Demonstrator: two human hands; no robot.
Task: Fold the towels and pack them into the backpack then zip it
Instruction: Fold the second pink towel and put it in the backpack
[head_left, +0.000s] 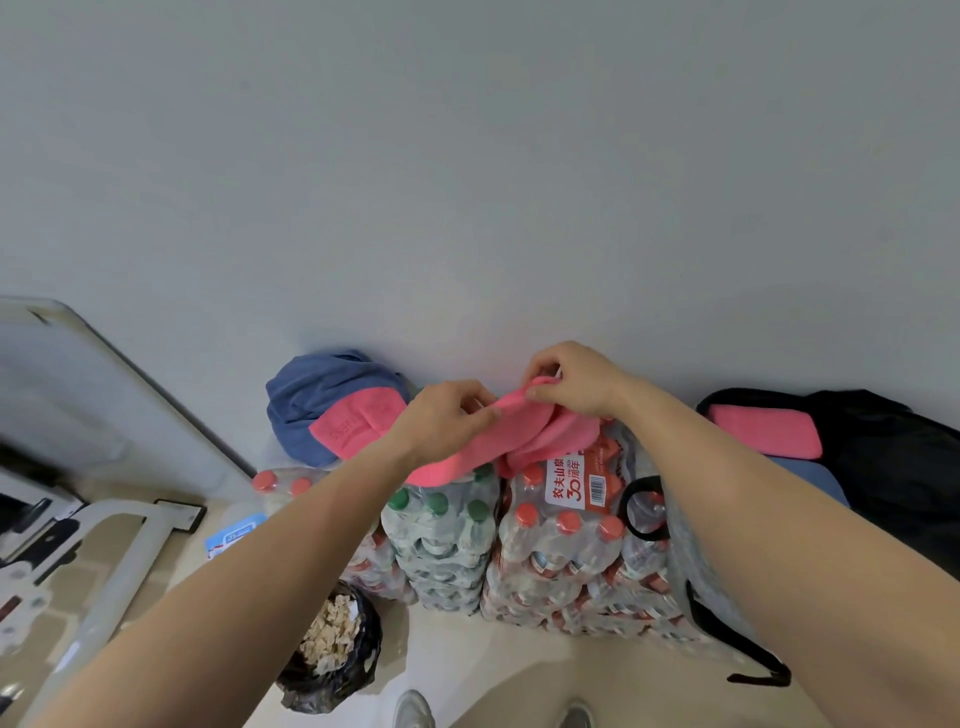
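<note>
— What are the hands doing?

— Both are raised over the stacked packs of bottled water (561, 525). The left hand (441, 415) and the right hand (571, 379) each grip the same pink towel (524, 436). The left fingers (480, 413) are curled and pinched on its upper edge; the right fingers (540, 387) are pressed together, pinching the edge a little farther along and higher. The cloth droops between and below them, and its lower part rests on the bottle caps.

— And the other towels?

— A blue towel (311, 405) lies bunched on top of the packs to the left, against the wall (467, 156), with a second pink towel (358, 421) crumpled on it. On the right, a folded pink towel (763, 428) lies in the open mouth of the black backpack (893, 457), and something blue shows just beneath it — I cannot tell whether that is another towel.

— Is the backpack zipped?

— No, it gapes open, sitting beside the water packs at the right. A grey bag with black straps (701, 571) hangs down the side of the packs under the right forearm.

— Anything on the floor?

— A black plastic bag (332, 660) holding pale scraps stands on the floor (467, 670) in front of the packs, and the tips of two shoes (415, 709) show at the bottom edge. A white frame (130, 545) stands at the left.
</note>
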